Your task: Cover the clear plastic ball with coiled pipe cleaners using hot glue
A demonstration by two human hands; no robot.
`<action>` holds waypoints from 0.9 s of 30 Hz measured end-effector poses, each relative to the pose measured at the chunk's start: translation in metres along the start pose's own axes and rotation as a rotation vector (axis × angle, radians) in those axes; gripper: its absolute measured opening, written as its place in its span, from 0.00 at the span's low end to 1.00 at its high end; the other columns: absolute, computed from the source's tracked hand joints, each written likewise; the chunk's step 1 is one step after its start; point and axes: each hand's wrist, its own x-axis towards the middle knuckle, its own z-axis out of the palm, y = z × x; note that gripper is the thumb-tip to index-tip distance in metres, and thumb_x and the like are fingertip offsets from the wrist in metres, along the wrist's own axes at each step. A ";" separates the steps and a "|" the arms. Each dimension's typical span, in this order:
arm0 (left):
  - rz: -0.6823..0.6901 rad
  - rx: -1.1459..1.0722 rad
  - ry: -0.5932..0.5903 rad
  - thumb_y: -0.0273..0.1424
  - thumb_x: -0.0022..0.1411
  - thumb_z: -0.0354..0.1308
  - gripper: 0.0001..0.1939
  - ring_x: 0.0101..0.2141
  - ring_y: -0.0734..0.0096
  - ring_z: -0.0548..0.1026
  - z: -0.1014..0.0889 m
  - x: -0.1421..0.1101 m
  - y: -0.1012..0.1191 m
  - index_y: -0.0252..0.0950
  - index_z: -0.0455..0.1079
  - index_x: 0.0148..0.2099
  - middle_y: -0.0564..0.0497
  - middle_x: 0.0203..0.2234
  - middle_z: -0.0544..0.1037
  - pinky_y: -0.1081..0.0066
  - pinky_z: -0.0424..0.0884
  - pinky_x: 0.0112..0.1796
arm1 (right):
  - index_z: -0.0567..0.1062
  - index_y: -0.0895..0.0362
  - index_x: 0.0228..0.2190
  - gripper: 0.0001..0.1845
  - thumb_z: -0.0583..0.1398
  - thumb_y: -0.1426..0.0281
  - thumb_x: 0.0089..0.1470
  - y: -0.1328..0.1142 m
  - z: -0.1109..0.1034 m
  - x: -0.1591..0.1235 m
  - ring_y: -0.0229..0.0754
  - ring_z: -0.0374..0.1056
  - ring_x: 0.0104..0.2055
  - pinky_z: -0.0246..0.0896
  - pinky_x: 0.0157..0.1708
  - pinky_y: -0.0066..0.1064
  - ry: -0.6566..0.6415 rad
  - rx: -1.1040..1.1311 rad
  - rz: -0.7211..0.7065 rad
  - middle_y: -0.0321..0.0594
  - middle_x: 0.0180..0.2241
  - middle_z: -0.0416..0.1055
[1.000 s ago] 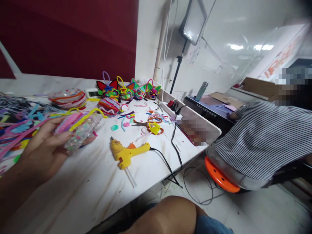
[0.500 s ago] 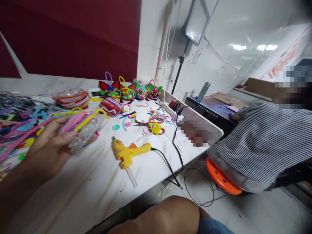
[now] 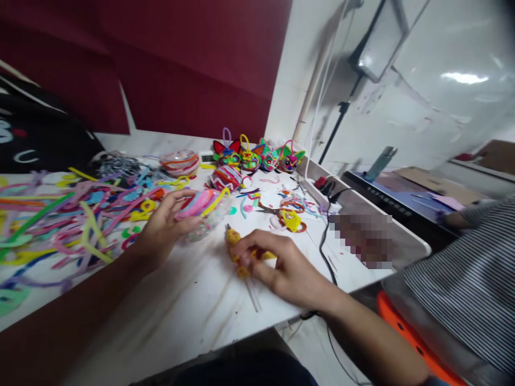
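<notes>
I list one pipe-cleaner-banded clear ball, held in the left hand above the table; right hand curled over a yellow glue gun nearer the front edge, firmness of grip untellable. I judge the step as taking up the gun, next calling for a secure hold; cat-faced ornaments, back edge.

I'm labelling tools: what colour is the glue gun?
The glue gun is yellow, seen best in the head view.

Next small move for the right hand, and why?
Likely tighten the right hand on the yellow glue gun and lift it: that hand is already over it, and the left hand holds the striped piece near the nozzle.
</notes>
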 end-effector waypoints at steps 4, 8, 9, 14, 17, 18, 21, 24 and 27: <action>0.016 -0.063 -0.135 0.37 0.49 0.72 0.31 0.47 0.59 0.77 0.003 -0.008 0.006 0.42 0.65 0.54 0.51 0.47 0.77 0.73 0.76 0.38 | 0.74 0.57 0.41 0.13 0.66 0.67 0.54 0.019 -0.008 0.023 0.36 0.72 0.33 0.66 0.31 0.24 0.032 0.344 0.244 0.36 0.33 0.74; 0.082 -0.040 -0.201 0.35 0.45 0.75 0.36 0.50 0.56 0.76 0.006 -0.011 0.001 0.40 0.64 0.55 0.46 0.51 0.76 0.69 0.76 0.44 | 0.72 0.59 0.33 0.23 0.72 0.57 0.45 0.024 -0.004 0.044 0.32 0.69 0.22 0.59 0.20 0.19 -0.064 0.726 0.466 0.35 0.24 0.74; 0.095 -0.040 -0.221 0.35 0.44 0.76 0.38 0.51 0.56 0.76 0.006 -0.010 -0.001 0.40 0.63 0.55 0.46 0.51 0.76 0.69 0.76 0.44 | 0.71 0.59 0.31 0.23 0.73 0.58 0.43 0.026 -0.002 0.047 0.31 0.67 0.20 0.58 0.19 0.18 -0.073 0.798 0.483 0.35 0.22 0.74; 0.122 -0.058 -0.271 0.36 0.45 0.76 0.40 0.52 0.55 0.75 0.003 -0.009 -0.005 0.40 0.62 0.57 0.45 0.53 0.75 0.66 0.74 0.48 | 0.72 0.59 0.30 0.20 0.74 0.62 0.43 0.035 0.007 0.052 0.29 0.64 0.16 0.58 0.17 0.18 -0.036 0.957 0.438 0.36 0.19 0.75; 0.161 -0.052 -0.298 0.36 0.44 0.76 0.41 0.55 0.53 0.73 0.002 -0.009 -0.004 0.40 0.62 0.58 0.44 0.56 0.73 0.63 0.72 0.52 | 0.73 0.59 0.29 0.17 0.73 0.63 0.45 0.038 0.009 0.051 0.31 0.65 0.16 0.60 0.17 0.19 -0.023 0.974 0.403 0.37 0.20 0.76; 0.164 -0.052 -0.308 0.35 0.44 0.76 0.41 0.55 0.52 0.73 0.001 -0.010 -0.004 0.40 0.62 0.58 0.44 0.56 0.73 0.63 0.72 0.52 | 0.73 0.59 0.28 0.17 0.73 0.64 0.45 0.038 0.009 0.051 0.31 0.65 0.16 0.61 0.17 0.19 -0.021 0.983 0.401 0.36 0.20 0.76; 0.161 -0.055 -0.328 0.36 0.47 0.75 0.40 0.55 0.52 0.73 0.001 -0.011 -0.003 0.40 0.62 0.60 0.44 0.56 0.73 0.62 0.72 0.52 | 0.75 0.59 0.28 0.16 0.74 0.66 0.43 0.035 0.009 0.051 0.31 0.66 0.17 0.62 0.17 0.19 -0.006 1.008 0.404 0.35 0.20 0.75; 0.159 -0.048 -0.336 0.35 0.50 0.73 0.38 0.54 0.53 0.74 0.002 -0.011 -0.002 0.41 0.62 0.60 0.45 0.55 0.74 0.63 0.72 0.51 | 0.75 0.60 0.27 0.17 0.75 0.66 0.42 0.032 0.010 0.051 0.30 0.67 0.18 0.62 0.18 0.18 0.013 1.022 0.402 0.35 0.20 0.75; 0.162 -0.022 -0.330 0.35 0.51 0.72 0.36 0.54 0.54 0.74 0.002 -0.011 -0.002 0.41 0.62 0.60 0.45 0.55 0.74 0.64 0.72 0.51 | 0.74 0.60 0.26 0.17 0.75 0.66 0.42 0.031 0.012 0.050 0.30 0.68 0.18 0.62 0.18 0.18 0.019 1.021 0.406 0.35 0.19 0.75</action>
